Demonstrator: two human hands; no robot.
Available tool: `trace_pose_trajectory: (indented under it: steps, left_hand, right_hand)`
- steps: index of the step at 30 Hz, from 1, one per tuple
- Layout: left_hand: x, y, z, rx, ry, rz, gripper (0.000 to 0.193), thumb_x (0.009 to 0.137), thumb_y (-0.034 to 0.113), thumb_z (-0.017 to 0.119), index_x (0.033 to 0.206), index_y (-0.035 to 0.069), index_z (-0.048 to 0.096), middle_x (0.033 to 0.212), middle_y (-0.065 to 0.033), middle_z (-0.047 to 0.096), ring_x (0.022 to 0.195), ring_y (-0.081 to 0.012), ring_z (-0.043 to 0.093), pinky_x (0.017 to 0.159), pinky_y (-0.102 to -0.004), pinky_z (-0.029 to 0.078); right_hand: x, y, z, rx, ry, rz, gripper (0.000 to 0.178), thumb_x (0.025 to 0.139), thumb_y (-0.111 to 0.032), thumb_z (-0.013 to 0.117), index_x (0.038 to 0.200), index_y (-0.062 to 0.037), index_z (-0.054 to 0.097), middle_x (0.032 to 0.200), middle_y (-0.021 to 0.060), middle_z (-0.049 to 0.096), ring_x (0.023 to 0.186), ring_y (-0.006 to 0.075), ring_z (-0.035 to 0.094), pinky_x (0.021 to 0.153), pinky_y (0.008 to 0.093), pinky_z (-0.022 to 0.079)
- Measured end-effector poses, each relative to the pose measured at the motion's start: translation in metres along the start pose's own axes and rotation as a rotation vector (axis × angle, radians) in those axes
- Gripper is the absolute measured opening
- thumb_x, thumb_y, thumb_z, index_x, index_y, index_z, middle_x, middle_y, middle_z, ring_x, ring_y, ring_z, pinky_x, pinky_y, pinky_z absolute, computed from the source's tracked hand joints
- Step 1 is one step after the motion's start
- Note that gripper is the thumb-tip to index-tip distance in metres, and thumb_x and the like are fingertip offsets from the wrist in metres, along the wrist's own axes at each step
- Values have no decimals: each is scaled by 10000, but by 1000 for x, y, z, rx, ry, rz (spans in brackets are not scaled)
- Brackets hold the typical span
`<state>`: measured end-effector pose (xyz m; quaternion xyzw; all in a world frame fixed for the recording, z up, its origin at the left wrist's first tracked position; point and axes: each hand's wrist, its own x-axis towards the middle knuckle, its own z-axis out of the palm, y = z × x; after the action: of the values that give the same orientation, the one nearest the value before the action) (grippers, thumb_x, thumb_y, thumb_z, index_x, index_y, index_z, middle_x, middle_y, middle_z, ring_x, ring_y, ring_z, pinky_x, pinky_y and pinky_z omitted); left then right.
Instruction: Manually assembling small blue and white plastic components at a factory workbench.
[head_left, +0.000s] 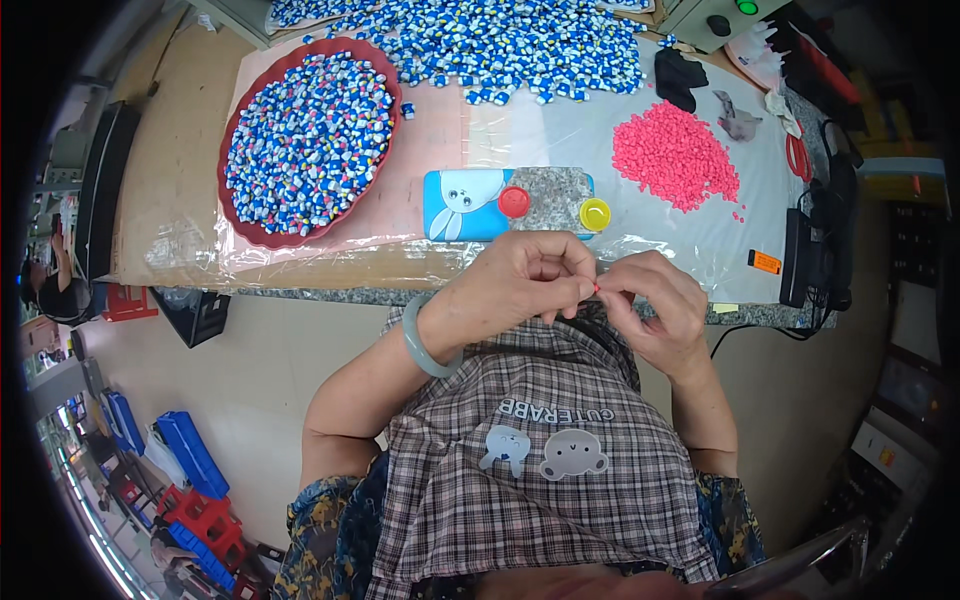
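Note:
My left hand (pixel 530 278), below a pale green bangle on the wrist, is closed with thumb and fingertips pinched together. My right hand (pixel 660 308) meets it in the same kind of pinch. Between the fingertips shows a tiny pinkish-red piece (pixel 597 287), mostly covered, its kind too small to make out. Just beyond the hands, a flat blue pad (pixel 437 212) with a white rabbit and a grey speckled area lies on the table. On it sit a small round red cup-like piece (pixel 514 202) and a yellow one (pixel 595 214).
A scalloped red tray (pixel 228 205) full of small blue-and-white pieces stands at left. More blue-and-white pieces (pixel 500 45) spread along the back. To the right lies a pile of pink pieces (pixel 672 155), near a black cloth (pixel 678 78) and red-handled scissors (pixel 797 157).

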<state>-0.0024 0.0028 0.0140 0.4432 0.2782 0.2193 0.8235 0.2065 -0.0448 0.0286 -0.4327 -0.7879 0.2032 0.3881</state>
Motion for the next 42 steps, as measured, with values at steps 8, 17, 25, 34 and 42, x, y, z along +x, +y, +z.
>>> trace_pose_trajectory:
  steps: [8,17,25,34,42]
  left_hand:
    - [2,-8,0,-129,-31,14,62,962,122,652,968,61,643,815,10,645,708,-27,591,581,-167,445]
    - [-7,-6,-6,-26,58,15,177,964,65,630,1121,-12,659,935,-53,689,827,-84,646,704,-209,527]
    - [-9,-17,-5,-98,55,67,226,963,19,621,1182,-39,618,1063,-81,683,967,-136,678,839,-254,555]
    - [-10,-21,-10,-26,36,65,218,958,-2,616,1172,-45,619,1056,-92,680,938,-147,692,846,-257,565]
    - [-13,-11,-2,-79,120,75,217,948,-5,635,1158,-56,617,1063,-97,676,962,-166,698,852,-265,569]
  right_hand:
    - [1,2,8,-104,123,-157,250,680,93,770,883,-18,674,753,88,655,619,216,649,529,310,521]
    - [11,20,-4,-16,71,243,145,761,113,696,859,26,634,793,87,654,646,134,631,582,252,515]
    - [21,27,-1,-139,20,221,123,808,79,715,893,24,644,793,65,649,628,115,624,558,243,505]
    - [24,27,-1,-307,-48,71,181,792,103,719,916,10,624,787,79,625,611,152,628,524,273,507]
    - [24,24,-4,-265,-38,100,168,797,100,709,914,5,635,808,74,640,637,142,645,553,242,514]
